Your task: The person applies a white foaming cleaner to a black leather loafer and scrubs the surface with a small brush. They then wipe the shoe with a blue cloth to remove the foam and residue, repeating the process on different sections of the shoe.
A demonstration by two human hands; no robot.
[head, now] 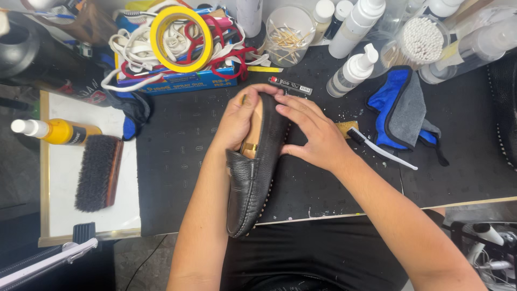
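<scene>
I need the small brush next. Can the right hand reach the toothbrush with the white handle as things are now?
Probably yes: the toothbrush lies uncovered on the black mat just beside the right hand, though that hand now rests on the black shoe.

I see bare black mat (177, 178) left of the black leather loafer (253, 172), open room w/ nothing in the way. Right side: white-handled toothbrush (379, 148) and blue-grey cloth (401, 108) block near my right hand (312, 132). Beyond the toe: white spray bottles (353, 70), clear jar of sticks (288, 35), yellow tape ring (180, 39) crowd the back edge. Far left, dark bristle brush (97, 172) and yellow bottle (56, 131) sit well apart.
</scene>
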